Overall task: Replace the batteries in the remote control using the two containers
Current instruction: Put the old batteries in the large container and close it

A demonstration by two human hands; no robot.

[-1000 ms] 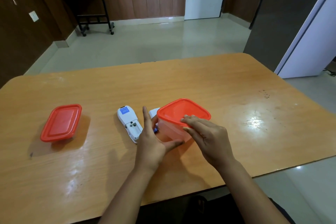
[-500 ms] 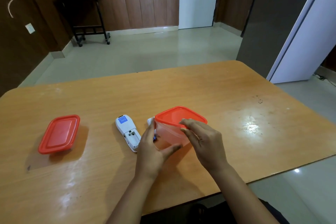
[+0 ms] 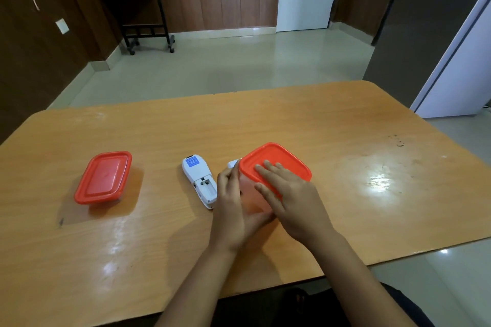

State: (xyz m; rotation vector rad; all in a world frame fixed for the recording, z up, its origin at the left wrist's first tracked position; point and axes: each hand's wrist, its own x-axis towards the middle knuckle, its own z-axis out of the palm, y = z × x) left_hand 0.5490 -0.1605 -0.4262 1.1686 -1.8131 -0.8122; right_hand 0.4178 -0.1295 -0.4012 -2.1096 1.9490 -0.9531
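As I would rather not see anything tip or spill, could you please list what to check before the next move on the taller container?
1. Taller container steadied: left hand grips its side. Ok.
2. Right hand placed on the orange lid, fingers flat on top. Ok.
3. Lid seated all the way round: cannot tell.
4. What is inside the taller container: cannot tell.
5. Remote control lying with its battery bay open and facing up. Ok.
6. Flat container apart to the left, lid on. Ok.
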